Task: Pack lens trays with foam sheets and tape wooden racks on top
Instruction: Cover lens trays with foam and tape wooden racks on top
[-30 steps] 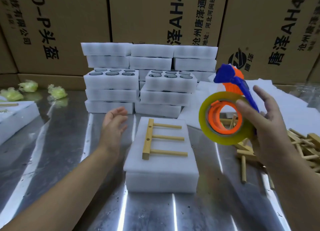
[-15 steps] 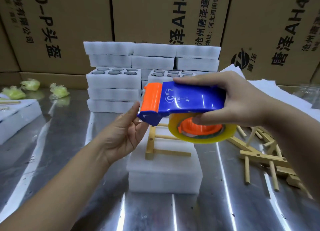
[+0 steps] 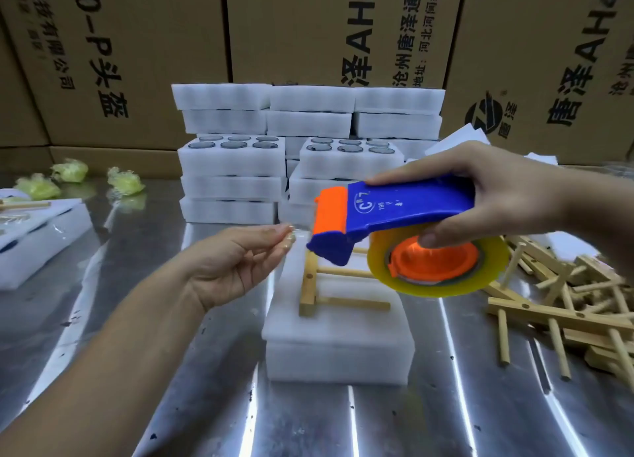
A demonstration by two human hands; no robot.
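Foam-covered tray [image 3: 338, 346] carries 1 wooden rack [image 3: 308, 293]; right hand [image 3: 497, 195] grips the tape dispenser [image 3: 404, 206], left hand [image 3: 233, 264] pinches the tape end [image 3: 297, 234].

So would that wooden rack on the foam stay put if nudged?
Probably not: the wooden rack lies untaped on the foam sheet, so it would likely slide. Thin dowels in one bar suggest it is light and stiff, unlikely to roll lying flat.

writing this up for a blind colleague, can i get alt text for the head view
A person's right hand holds a blue and orange tape dispenser above a wooden rack lying on a foam-covered tray, while the left hand pinches the tape end. Behind stand stacked foam trays and cardboard boxes; loose wooden racks lie to the right.
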